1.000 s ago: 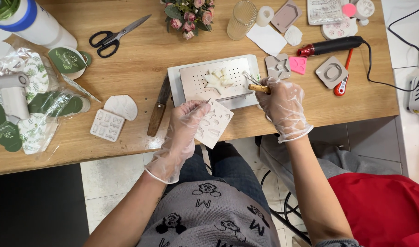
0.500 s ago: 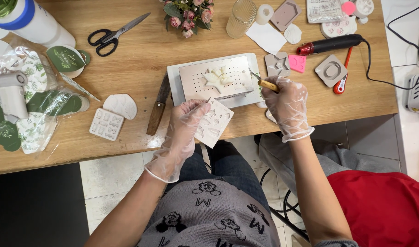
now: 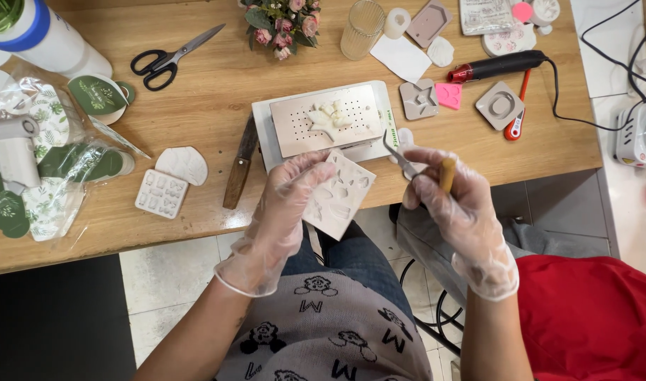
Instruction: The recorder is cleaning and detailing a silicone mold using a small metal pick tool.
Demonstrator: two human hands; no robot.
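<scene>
Down below the bench (image 3: 196, 92) edge, the gloved left hand (image 3: 292, 204) pinches a flat, pale silicone mould (image 3: 339, 195) with shallow cavities, tilted, its long axis running up-right. Just beside it, the gloved right hand (image 3: 456, 204) closes its grip on a wooden-handled metal pick (image 3: 408, 164) pointing up-left.

A home craft workspace: a wooden table (image 3: 196, 106) strewn with silicone moulds (image 3: 161, 192), scissors (image 3: 169, 55), a heat tool (image 3: 496, 66) beyond the gloved fingers (image 3: 425, 156), and tiled floor (image 3: 168, 275) below
</scene>
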